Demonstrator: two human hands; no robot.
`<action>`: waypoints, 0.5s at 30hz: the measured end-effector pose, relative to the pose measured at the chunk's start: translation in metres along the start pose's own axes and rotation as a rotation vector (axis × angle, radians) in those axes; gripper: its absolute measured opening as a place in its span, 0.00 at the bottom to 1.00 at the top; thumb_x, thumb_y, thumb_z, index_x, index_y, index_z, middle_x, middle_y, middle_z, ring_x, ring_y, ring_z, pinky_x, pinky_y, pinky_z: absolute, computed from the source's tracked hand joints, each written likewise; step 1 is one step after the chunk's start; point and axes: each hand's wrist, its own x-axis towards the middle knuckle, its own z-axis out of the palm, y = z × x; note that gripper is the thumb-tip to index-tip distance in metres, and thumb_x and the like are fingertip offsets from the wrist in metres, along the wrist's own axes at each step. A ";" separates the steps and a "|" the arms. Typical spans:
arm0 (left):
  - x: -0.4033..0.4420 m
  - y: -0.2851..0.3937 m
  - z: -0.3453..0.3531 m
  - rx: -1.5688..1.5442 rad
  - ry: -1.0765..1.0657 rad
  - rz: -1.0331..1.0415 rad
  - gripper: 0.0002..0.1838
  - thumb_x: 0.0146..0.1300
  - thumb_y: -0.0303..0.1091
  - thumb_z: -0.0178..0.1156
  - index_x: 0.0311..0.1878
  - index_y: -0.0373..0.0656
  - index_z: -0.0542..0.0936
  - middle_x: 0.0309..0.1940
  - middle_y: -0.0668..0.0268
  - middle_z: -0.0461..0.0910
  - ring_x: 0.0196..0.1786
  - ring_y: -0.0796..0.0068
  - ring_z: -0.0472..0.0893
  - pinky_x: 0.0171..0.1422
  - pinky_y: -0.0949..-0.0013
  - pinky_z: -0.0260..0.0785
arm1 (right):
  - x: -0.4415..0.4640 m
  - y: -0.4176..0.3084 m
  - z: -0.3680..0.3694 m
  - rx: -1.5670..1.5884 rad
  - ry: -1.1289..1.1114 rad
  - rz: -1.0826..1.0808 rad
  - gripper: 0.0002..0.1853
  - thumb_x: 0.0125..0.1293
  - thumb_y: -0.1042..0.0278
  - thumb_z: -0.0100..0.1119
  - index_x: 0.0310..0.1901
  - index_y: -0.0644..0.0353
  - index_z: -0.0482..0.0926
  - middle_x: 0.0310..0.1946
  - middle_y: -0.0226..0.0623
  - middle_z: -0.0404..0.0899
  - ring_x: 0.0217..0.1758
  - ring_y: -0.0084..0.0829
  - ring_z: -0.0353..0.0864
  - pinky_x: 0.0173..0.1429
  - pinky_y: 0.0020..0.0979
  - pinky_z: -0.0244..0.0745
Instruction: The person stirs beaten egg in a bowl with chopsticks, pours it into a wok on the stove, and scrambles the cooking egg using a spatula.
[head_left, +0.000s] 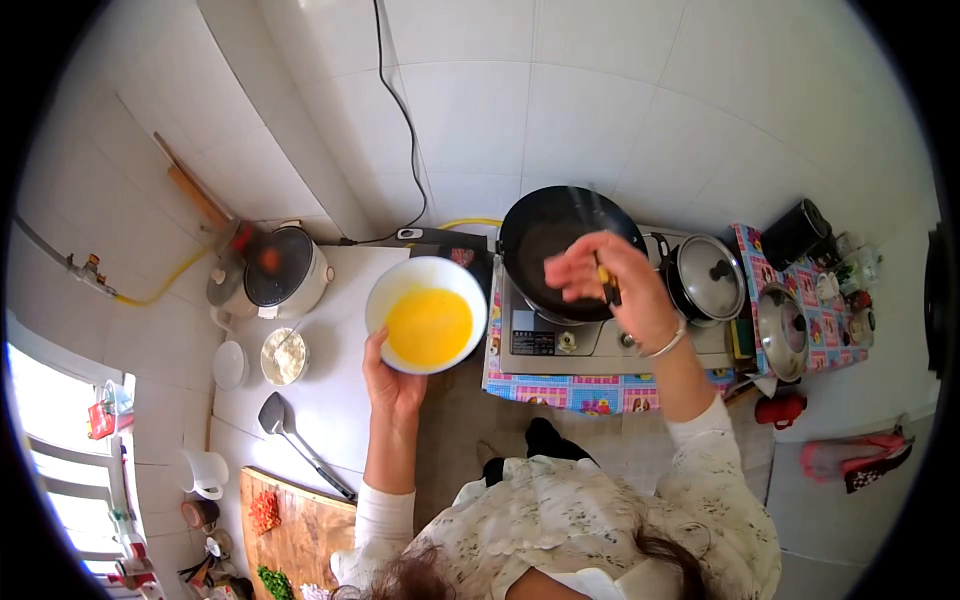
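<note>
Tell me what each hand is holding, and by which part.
The left hand holds the bowl by its near left side, thumb at the rim. The right hand grips a utensil, apparently by its handle; its kind is too blurred to tell.

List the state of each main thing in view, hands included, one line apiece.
Left hand: holding the large bowl
Right hand: over the wok, blurred, grip unclear
Large bowl: uncovered, containing yellow liquid
Wok: uncovered, on the stove
Stove: flame not visible
Pot at right: covered
Rice cooker: covered
Small bowl: uncovered, white contents
Spatula: lying on the counter
Cutting board: bearing red pieces and green pieces
</note>
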 end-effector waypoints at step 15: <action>0.124 -0.148 0.044 0.240 0.015 -0.131 0.24 0.54 0.34 0.59 0.55 0.38 0.71 0.52 0.60 0.75 0.57 0.63 0.72 0.65 0.62 0.60 | 0.007 -0.040 -0.148 -0.780 0.293 -0.267 0.12 0.71 0.64 0.43 0.38 0.62 0.74 0.27 0.32 0.70 0.23 0.20 0.75 0.30 0.19 0.69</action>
